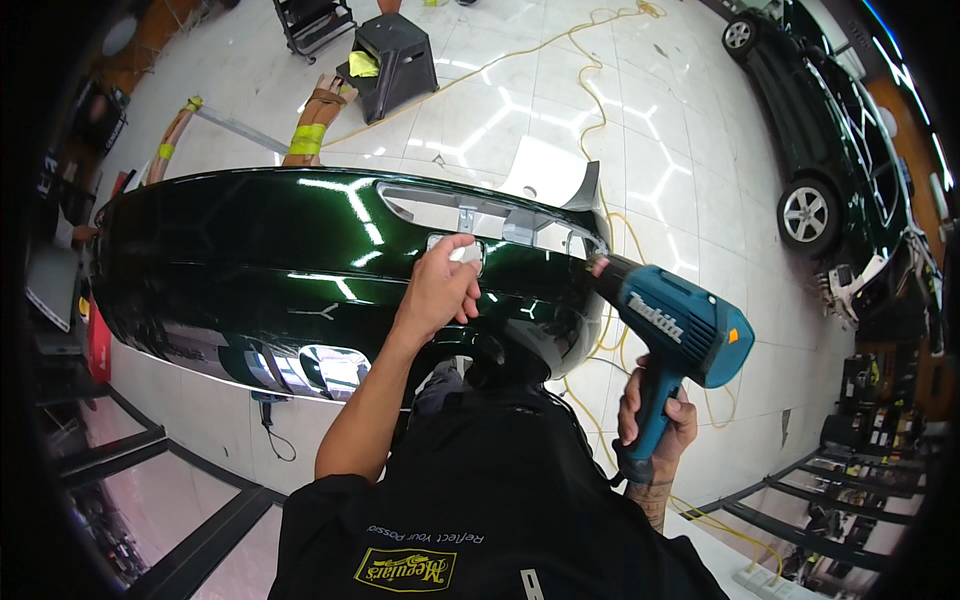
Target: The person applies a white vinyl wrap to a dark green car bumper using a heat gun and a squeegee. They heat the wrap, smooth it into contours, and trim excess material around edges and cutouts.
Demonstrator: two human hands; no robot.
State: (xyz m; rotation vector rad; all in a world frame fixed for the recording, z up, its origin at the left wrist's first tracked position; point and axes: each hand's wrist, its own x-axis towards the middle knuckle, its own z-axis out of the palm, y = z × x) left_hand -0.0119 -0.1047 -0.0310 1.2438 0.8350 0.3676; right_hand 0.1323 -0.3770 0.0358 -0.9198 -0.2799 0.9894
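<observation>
Where the glossy dark green bumper [240, 225] spans the frame from far left to just right of centre, the left hand [440, 285] is over it at mid-frame, below the long cut-out, fingers drawn narrow on a small white pad [468, 254]. Right of centre, the right hand [660, 415] has its fingers wrapped round the handle of a teal heat gun [670, 325], nozzle at the bumper's right end, contact unclear. Farther out: brown-wrapped support [308, 135] and dark stool [410, 65] upper left, yellow cord [590, 85] top centre, dark car [820, 120] upper right.
</observation>
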